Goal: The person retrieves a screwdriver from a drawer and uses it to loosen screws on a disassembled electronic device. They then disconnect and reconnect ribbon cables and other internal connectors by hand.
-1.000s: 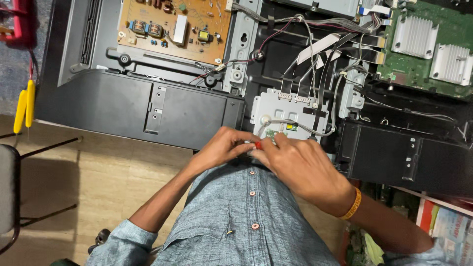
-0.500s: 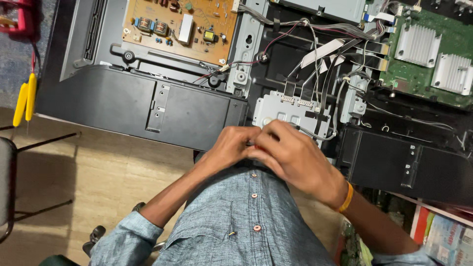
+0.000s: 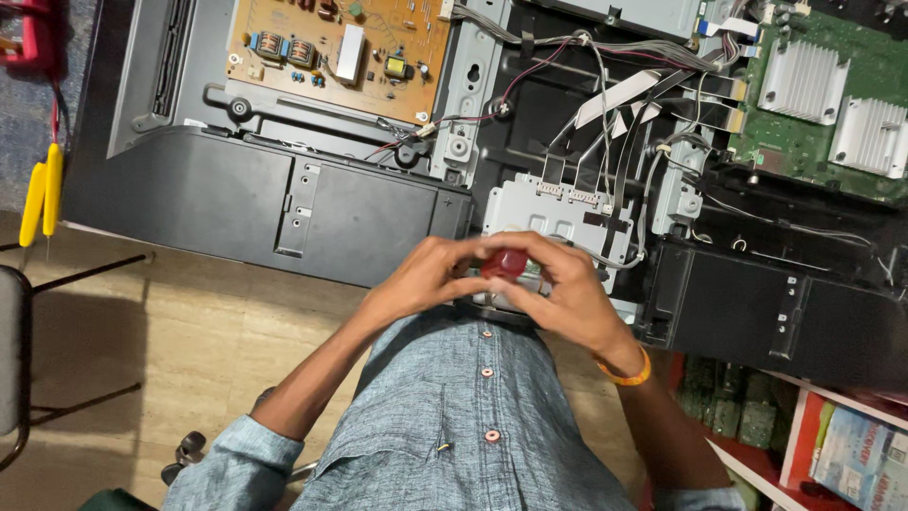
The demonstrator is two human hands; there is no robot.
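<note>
Both my hands meet over the near edge of an opened flat-screen set's black back (image 3: 236,194). My left hand (image 3: 421,279) and my right hand (image 3: 558,293) close together around a small dark red handle (image 3: 506,262), probably a screwdriver's, held upright over a grey metal shield plate (image 3: 553,213). The tool's tip is hidden under my fingers. An orange band circles my right wrist (image 3: 626,372). I wear a blue-grey buttoned shirt.
A tan power board (image 3: 331,52) lies at the upper left, a green main board with silver heat sinks (image 3: 828,104) at the upper right, bundled wires and flat cables between. Yellow-handled pliers (image 3: 43,194) lie far left. A chair edge (image 3: 11,360) and red shelf with books (image 3: 832,445) flank me.
The view has shifted slightly downward. My fingers have parted enough that the red handle shows between them; both hands stay over the grey plate.
</note>
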